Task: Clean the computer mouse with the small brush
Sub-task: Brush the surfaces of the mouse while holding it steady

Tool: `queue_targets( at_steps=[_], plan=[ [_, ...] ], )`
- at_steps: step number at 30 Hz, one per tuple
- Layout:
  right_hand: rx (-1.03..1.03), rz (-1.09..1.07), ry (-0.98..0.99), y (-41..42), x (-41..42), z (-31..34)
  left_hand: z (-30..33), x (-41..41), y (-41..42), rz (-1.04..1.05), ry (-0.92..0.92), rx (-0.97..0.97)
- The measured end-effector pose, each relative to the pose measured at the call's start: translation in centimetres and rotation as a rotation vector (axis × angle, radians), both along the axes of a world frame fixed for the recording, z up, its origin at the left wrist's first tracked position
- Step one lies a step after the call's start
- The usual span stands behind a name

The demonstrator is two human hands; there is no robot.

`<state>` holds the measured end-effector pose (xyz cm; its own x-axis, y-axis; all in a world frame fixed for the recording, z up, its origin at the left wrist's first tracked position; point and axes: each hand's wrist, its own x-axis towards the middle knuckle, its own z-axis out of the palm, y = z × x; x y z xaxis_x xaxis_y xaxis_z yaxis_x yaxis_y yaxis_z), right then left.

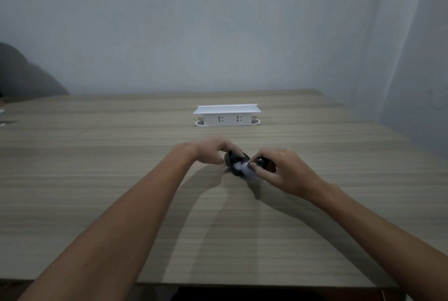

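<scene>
From the head view, the left hand (211, 150) has its grip closed on the computer mouse (236, 163), pinning it to the tabletop (97, 167) so it won't slide under brushing. The right hand (281, 170) has its grip closed on the small brush (263, 163), whose pale, blurred tip seems to meet the mouse. The mouse is black, rounded and partly hidden.

mouse (234, 163): mostly hidden under both hands | brush (263, 162): blurred, bristles indistinct
</scene>
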<state>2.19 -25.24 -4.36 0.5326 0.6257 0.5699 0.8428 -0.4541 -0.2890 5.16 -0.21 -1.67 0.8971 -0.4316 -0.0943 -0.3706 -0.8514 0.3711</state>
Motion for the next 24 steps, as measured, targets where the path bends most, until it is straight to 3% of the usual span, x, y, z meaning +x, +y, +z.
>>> queue_targets(
  at_steps=[3, 8, 10, 13, 17, 19, 22, 24],
  plan=[
    [-0.041, 0.052, 0.007, 0.6, -0.3, -0.2, 0.2, -0.2, -0.4, -0.015, -0.035, 0.048],
    [0.093, -0.178, 0.016, -0.4, 2.1, -0.4, -0.6, 0.1, -0.4, 0.044, -0.116, 0.063],
    [0.156, -0.161, 0.041, -0.5, 1.8, -0.2, -0.6, 0.3, -0.3, 0.056, -0.125, 0.070],
    [0.088, -0.093, 0.103, -0.2, 1.4, -0.5, -0.5, 0.4, -0.4, 0.055, -0.128, 0.075],
    [0.117, -0.246, 0.100, -0.7, 3.2, -0.9, -0.4, 0.2, -0.5, 0.080, -0.129, 0.098],
    [0.166, -0.201, 0.107, -0.5, 2.9, -0.7, -0.3, 0.2, -0.6, 0.079, -0.134, 0.112],
    [0.057, -0.078, 0.158, 0.3, 2.1, -0.7, -0.3, 0.2, -0.8, 0.067, -0.140, 0.132],
    [0.049, -0.139, 0.147, 0.2, 2.9, -1.0, -0.1, 0.1, -0.9, 0.075, -0.139, 0.129]
  ],
)
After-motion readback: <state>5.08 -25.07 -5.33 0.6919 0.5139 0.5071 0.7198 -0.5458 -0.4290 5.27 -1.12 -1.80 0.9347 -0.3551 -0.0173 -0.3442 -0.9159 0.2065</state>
